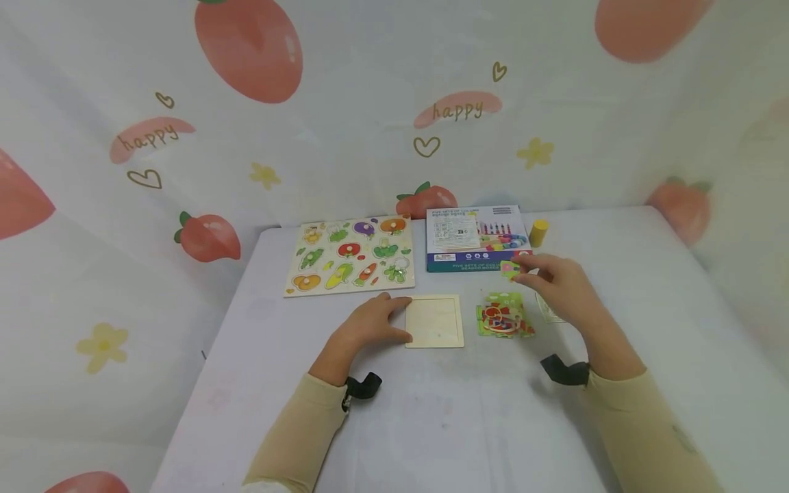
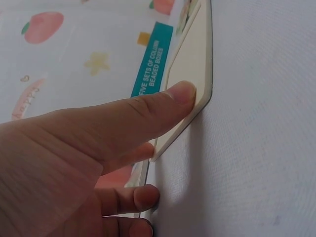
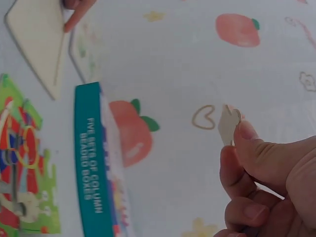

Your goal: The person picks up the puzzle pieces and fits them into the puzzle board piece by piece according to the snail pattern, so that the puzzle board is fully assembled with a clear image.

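A small wooden puzzle frame (image 1: 434,322) with a raised border lies on the table. My left hand (image 1: 372,320) holds it along its left side, the thumb (image 2: 180,94) at the near corner and the index finger by the far one. My right hand (image 1: 557,284) is raised and pinches a small jigsaw piece (image 1: 509,269), green and pink on its face, between thumb and forefinger; its pale back (image 3: 227,126) shows in the right wrist view. Below it lies a loose pile of bright jigsaw pieces (image 1: 504,315), to the right of the frame.
At the back left lies a wooden vegetable puzzle board (image 1: 351,255). A boxed bead set (image 1: 477,239) sits behind the pile, beside a yellow cylinder (image 1: 539,233). A pale printed sheet (image 1: 548,308) is partly hidden by my right hand. Patterned cloth (image 1: 345,157) hangs behind the table.
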Demonstrator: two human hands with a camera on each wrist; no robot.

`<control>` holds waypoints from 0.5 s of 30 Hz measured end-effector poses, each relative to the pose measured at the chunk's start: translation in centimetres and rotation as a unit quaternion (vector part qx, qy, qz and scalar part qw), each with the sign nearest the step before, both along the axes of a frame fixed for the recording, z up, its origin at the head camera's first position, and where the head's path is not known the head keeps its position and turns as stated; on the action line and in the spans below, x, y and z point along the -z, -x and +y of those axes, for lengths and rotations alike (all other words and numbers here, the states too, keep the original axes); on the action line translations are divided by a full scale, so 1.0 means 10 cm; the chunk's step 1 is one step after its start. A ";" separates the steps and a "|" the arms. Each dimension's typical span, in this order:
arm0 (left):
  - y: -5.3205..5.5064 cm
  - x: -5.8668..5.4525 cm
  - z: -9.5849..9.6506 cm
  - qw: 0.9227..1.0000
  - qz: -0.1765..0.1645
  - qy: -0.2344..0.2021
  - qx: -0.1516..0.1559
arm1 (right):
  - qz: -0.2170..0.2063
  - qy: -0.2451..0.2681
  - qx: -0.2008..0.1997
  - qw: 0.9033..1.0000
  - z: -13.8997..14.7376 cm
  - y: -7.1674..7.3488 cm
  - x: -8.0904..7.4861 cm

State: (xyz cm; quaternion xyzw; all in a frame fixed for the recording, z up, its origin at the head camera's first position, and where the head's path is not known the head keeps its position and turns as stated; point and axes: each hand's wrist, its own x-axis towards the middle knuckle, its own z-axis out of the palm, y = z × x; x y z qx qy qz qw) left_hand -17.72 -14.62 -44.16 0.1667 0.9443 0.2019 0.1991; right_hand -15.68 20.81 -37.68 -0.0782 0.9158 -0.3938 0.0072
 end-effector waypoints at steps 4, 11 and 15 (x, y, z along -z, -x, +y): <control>0.02 0.00 -0.01 1.000 0.001 -0.007 0.000 | 0.047 0.006 0.002 0.999 0.04 -0.08 -0.14; 0.03 0.03 -0.02 1.000 -0.004 -0.009 -0.001 | 0.091 0.002 0.020 0.996 0.08 -0.20 -0.33; 0.01 0.05 -0.03 1.000 -0.004 -0.010 -0.001 | 0.128 0.003 0.034 0.991 0.10 -0.28 -0.44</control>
